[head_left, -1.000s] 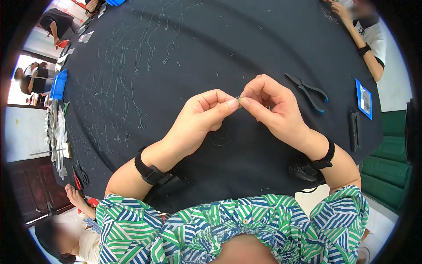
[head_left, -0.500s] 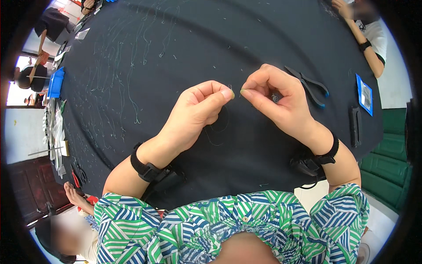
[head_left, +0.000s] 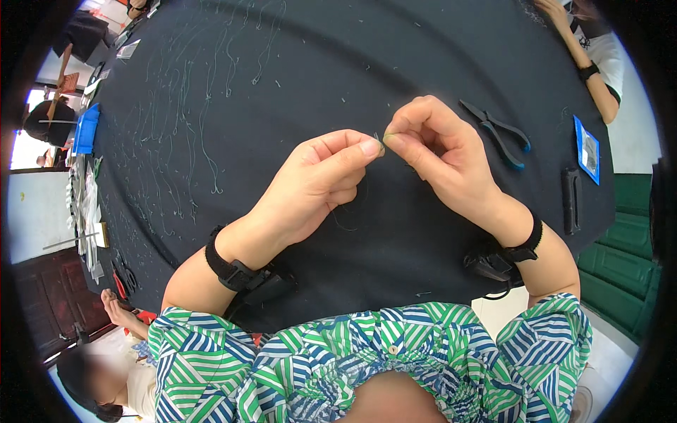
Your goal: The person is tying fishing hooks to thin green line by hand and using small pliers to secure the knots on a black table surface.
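Above the middle of a black-covered table, my left hand [head_left: 321,173] pinches a tiny fish hook [head_left: 377,137] between thumb and forefinger, its thin end poking up past the fingertips. A fine dark line [head_left: 345,227] hangs in a loose curl below that hand. My right hand [head_left: 444,151] is closed in a pinch, thumb against forefinger, its tips almost touching the left fingertips. What it grips there is too small to make out. Pliers [head_left: 493,130] with black and blue handles lie just right of my right hand.
Green lines with small hooks [head_left: 216,189] spread over the table's left side. At right lie a blue-edged packet [head_left: 587,151] and a black bar-shaped object [head_left: 572,201]. A blue tray [head_left: 87,129] and red-handled scissors [head_left: 121,280] sit along the left edge. Other people are around the table.
My hands have come together, the left moving slightly right, so their fingertips nearly meet. Small silvery bits seen in my right palm before are now hidden.
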The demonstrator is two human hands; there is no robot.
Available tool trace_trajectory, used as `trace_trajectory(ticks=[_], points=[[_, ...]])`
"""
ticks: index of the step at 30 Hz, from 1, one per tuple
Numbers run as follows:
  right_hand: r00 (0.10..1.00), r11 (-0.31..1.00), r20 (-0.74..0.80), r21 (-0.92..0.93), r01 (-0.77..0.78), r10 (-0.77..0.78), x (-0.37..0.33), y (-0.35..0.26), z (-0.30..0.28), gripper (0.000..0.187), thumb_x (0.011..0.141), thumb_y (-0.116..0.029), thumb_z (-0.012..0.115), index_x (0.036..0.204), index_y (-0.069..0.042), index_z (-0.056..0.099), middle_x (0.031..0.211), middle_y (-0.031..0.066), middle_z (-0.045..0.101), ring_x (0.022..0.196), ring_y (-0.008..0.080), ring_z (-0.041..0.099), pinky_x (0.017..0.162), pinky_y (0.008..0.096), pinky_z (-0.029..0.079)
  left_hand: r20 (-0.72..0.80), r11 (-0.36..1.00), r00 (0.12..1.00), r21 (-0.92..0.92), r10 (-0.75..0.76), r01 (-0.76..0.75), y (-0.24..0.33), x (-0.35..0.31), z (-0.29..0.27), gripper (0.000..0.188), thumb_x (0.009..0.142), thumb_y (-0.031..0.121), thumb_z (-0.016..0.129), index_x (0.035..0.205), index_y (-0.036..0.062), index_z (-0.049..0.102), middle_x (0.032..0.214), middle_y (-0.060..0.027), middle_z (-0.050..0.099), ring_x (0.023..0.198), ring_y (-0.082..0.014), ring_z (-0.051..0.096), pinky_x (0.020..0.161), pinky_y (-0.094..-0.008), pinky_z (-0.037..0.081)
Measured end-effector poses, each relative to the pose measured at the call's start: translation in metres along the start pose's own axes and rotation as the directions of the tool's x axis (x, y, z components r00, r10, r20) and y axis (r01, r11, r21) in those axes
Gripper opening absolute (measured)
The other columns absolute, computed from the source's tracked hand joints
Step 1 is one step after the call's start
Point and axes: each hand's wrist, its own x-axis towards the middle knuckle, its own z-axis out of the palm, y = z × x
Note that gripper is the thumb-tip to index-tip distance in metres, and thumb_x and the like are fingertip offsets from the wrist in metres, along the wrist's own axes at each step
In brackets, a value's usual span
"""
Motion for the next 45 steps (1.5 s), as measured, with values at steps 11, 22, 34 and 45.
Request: trace_trajectory(ticks=[11,22,34,45], points=[[0.989,0.968,0.035,-0.200,0.150,-0.146,0.001,0.003,-0.005,0.009,0.088,-0.007,0.064,0.095,-0.005,0.058,0.074,0.0000,0.055,0.058,0.0043,0.048,0.051,0.0210,0.036,0.004,0.997,0.999,-0.072,-0.035,0.035,0.001,-0.001,0.003,0.017,0.097,0.025,0.057,0.088,0.0112,0.055,0.063,0.0104,0.032,0.054,-0.0013,0.024,0.048,-0.0186,0.022],[0.971,0.869,0.072,-0.433,0.237,-0.229,0.001,-0.012,-0.011,0.011,0.080,-0.007,0.070,0.087,-0.006,0.062,0.076,0.0028,0.058,0.054,0.0104,0.053,0.048,0.0234,0.040,-0.030,0.987,0.997,0.149,0.068,-0.063,-0.001,-0.002,0.000,0.014,0.097,0.022,0.057,0.092,0.0088,0.058,0.065,0.0098,0.038,0.054,-0.0013,0.026,0.049,-0.0189,0.022],[0.939,0.851,0.180,-0.397,0.343,-0.294,0.005,-0.019,-0.021,0.008,0.079,-0.004,0.069,0.083,-0.005,0.063,0.088,0.0054,0.061,0.074,0.0176,0.062,0.061,0.0277,0.049,-0.058,0.941,0.983,0.304,0.173,-0.147,-0.002,-0.002,0.002,0.014,0.094,0.021,0.060,0.094,0.0070,0.061,0.070,0.0098,0.046,0.056,-0.0002,0.030,0.050,-0.0187,0.022],[0.935,0.853,0.236,-0.396,0.340,-0.263,0.004,-0.017,-0.020,0.009,0.077,-0.004,0.069,0.081,-0.004,0.061,0.086,0.0065,0.062,0.082,0.0236,0.060,0.070,0.0326,0.048,-0.045,0.922,0.980,0.349,0.193,-0.166,0.001,-0.003,0.003,0.016,0.094,0.022,0.061,0.096,0.0066,0.064,0.072,0.0093,0.051,0.056,0.0007,0.031,0.050,-0.0178,0.023]])
